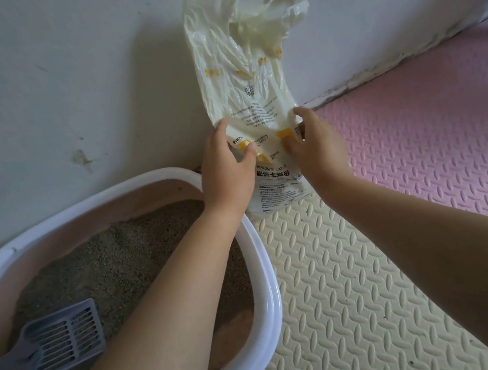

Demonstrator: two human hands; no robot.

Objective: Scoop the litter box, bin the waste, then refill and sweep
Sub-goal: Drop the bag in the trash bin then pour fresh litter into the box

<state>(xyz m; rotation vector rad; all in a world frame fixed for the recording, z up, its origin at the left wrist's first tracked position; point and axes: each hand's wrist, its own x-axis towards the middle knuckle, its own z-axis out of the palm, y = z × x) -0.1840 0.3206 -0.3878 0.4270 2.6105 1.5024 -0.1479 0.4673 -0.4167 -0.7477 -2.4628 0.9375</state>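
A white cat litter bag (249, 82) with yellow marks and printed text leans against the wall, its torn top crumpled. My left hand (226, 168) grips its left side, thumb pressed on the front. My right hand (315, 142) holds its right side, fingers curled on the plastic. To the left stands the litter box (262, 264), white rim and pink inside, holding grey-brown litter (114, 255). A grey slotted scoop (54, 343) lies on the litter near the box's left end. My left forearm crosses over the box.
A white wall (61, 69) rises behind the bag and box, with a small stain low down. The floor is foam tiles: cream (348, 296) under the bag, pink (435, 140) to the right.
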